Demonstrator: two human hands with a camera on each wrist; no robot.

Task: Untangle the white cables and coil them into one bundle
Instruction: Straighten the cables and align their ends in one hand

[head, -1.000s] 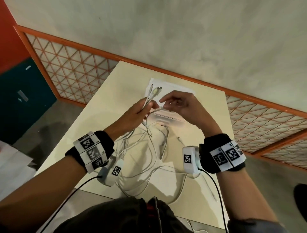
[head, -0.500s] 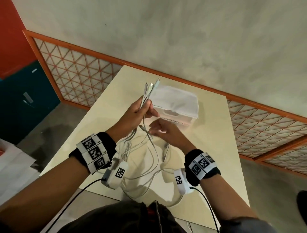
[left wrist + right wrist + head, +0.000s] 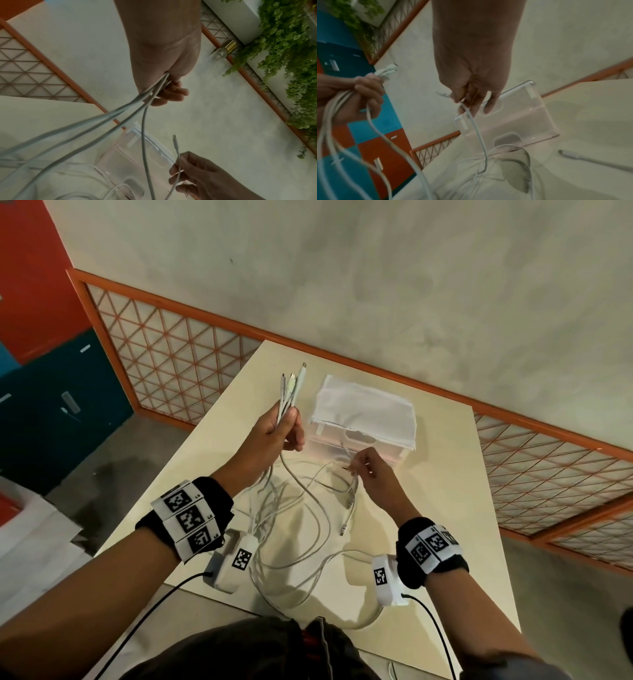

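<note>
Several white cables (image 3: 301, 518) lie tangled in loops on the cream table (image 3: 455, 494). My left hand (image 3: 281, 429) is raised above the table and grips a bunch of cable ends, whose plugs (image 3: 291, 381) stick up past my thumb. In the left wrist view the strands (image 3: 120, 112) fan down from that fist (image 3: 169, 88). My right hand (image 3: 363, 470) is lower, just in front of the box, and pinches one thin cable (image 3: 476, 129) near its end; the plug tip (image 3: 175, 139) points upward. Two loose plugs (image 3: 347, 501) dangle below that hand.
A translucent plastic box (image 3: 363, 422) with a white lid stands at the back of the table, close behind my right hand. One more cable end (image 3: 573, 157) lies on the table to the right. An orange lattice rail (image 3: 191, 350) runs behind the table.
My right hand has come down from beside the left hand to the table and picked up a single cable end. The left hand has kept its grip and risen slightly.
</note>
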